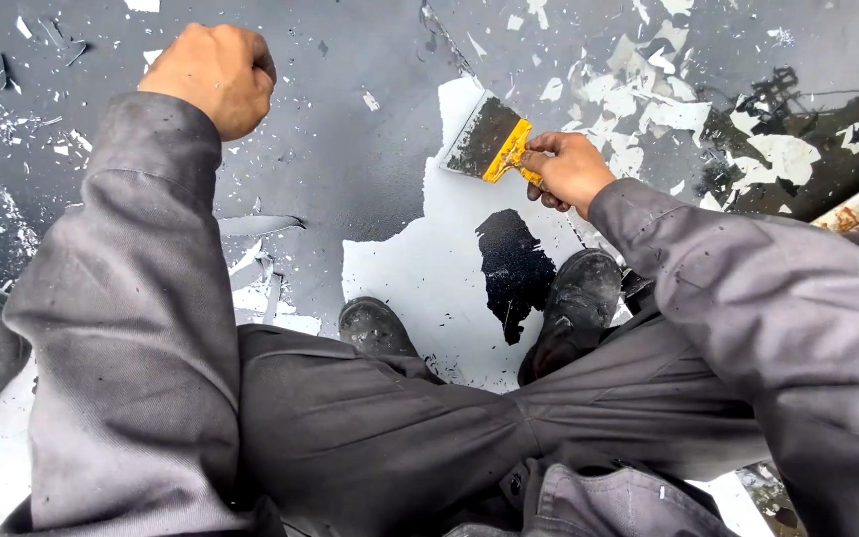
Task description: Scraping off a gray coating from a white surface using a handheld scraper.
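Head view: right hand [571, 171], at 1 o'clock, has its fingers clamped on the yellow handle of a flat-bladed scraper [489, 141]. The blade edge rests at the border between dark grey coating [350, 129] and exposed white surface [429, 268]. Left hand [216, 75], at 11 o'clock, is a closed fist on the coating. Loose white flakes [648, 109] lie at 1 o'clock; black boots [579, 298] stand below.

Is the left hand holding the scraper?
No, the scraper is in the right hand, while the left hand is a closed fist pressed on the dark floor, holding nothing visible.
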